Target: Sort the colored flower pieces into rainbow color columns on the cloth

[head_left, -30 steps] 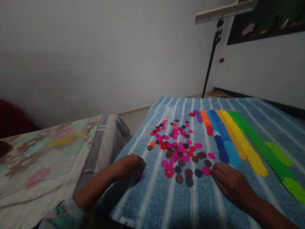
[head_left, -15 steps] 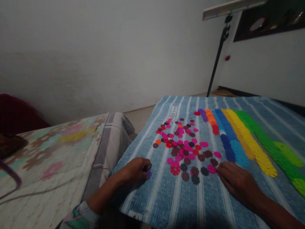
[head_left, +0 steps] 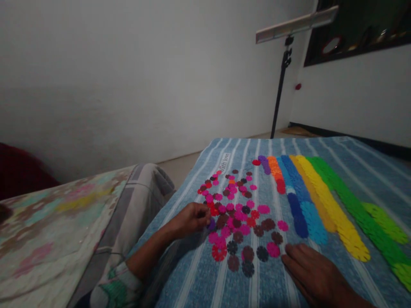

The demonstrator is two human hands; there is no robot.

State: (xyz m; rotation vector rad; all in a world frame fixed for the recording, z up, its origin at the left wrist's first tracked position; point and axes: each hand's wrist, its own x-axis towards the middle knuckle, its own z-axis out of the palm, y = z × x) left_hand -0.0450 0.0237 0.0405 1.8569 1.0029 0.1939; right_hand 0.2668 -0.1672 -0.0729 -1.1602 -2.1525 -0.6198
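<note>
My left hand (head_left: 192, 219) is closed in a pinch at the left edge of a loose spread of flower-shaped discs. A purple disc (head_left: 211, 224) shows at its fingertips. Lying flat on the striped blue cloth (head_left: 180, 273), my right hand (head_left: 316, 270) has its fingers stretched out and holds nothing. Closest to those fingertips is a pink disc (head_left: 273, 249). The spread mixes pink, red, brown and black pieces, among them a red disc (head_left: 219, 252) and a black disc (head_left: 262, 253). Part of the spread is hidden behind my left hand.
Overlapping rows run along the right: a yellow row (head_left: 346, 239), a green row (head_left: 359, 205), blue discs (head_left: 299, 218), orange discs (head_left: 275, 167) and purple discs (head_left: 264, 164). A patterned bed cover (head_left: 80, 222) lies left. A lamp stand (head_left: 278, 94) rises behind.
My left hand has moved forward and right with the purple disc, up to the spread. My right hand has drawn back slightly from the pink disc. The view has shifted.
</note>
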